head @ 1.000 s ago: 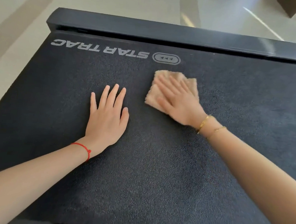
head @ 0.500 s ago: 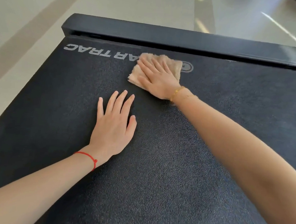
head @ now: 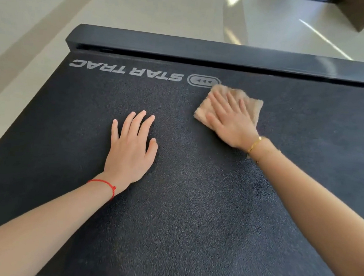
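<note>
A tan cloth [head: 252, 106] is pressed flat under the right hand [head: 231, 122], fingers straight; the left hand [head: 130, 153] is laid open on the treadmill belt [head: 193, 214] beside it, nothing held.

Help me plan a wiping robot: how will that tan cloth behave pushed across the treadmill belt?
Probably floppy: the cloth lies flat with soft, fuzzy edges and would likely droop if lifted. It likely drags on the pebbled treadmill belt, so the flat right hand pressing it probably prevents bunching.
</note>
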{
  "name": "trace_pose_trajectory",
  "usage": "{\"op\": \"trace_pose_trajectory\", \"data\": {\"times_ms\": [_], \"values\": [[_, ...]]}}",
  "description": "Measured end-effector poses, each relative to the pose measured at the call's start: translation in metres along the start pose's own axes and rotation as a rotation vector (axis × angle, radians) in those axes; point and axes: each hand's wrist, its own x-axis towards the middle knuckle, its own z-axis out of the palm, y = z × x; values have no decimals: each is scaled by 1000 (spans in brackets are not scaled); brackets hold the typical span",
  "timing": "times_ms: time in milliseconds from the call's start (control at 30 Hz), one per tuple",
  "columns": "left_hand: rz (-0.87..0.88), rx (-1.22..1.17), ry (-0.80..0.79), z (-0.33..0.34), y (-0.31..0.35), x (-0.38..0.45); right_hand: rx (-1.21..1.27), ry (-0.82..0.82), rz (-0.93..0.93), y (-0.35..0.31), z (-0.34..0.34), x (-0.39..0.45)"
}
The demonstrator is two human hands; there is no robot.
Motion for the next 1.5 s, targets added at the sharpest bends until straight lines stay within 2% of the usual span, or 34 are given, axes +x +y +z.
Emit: {"op": "trace_pose_trajectory", "data": {"times_ms": [133, 200, 267, 367, 467, 533, 700, 833, 933, 1067, 1133, 1200, 1367, 1433, 1500], "values": [[3, -4, 12, 1, 0, -1, 5, -18, -265, -31, 10, -78], [1, -13, 15, 0, 0, -1, 20, -32, -301, -25, 10, -98], [6, -22, 21, 0, 1, -2, 23, -18, -237, -7, 5, -98], [11, -34, 23, -1, 1, -2, 13, -9, -3, 19, -3, -80], [6, -21, 23, -2, 2, -2, -6, 7, 126, 11, -1, -76], [3, -23, 25, -2, 2, -2, 1, 5, 69, -10, 5, -94], [15, -15, 33, 0, 3, -3, 11, -35, -222, -65, 18, -177], [23, -12, 14, -2, 5, -5, 18, -39, -298, -75, 25, -225], [44, -3, -1, -3, 4, -8, -8, -16, -223, -49, 17, -225], [43, 13, -16, -3, 6, -12, -14, -16, 82, -12, 2, -184], [32, 22, -18, -1, 7, -12, -12, 4, 150, -19, 2, -175], [26, 27, -17, 1, 7, -12, -26, 4, 96, -40, 9, -184], [29, 20, -4, 4, 5, -12, 7, -35, -239, -97, 25, -240], [30, 17, -11, 3, 4, -12, 31, -39, -283, -93, 25, -250], [34, 21, -16, 3, 3, -12, 25, -24, -246, -74, 19, -246]]}}
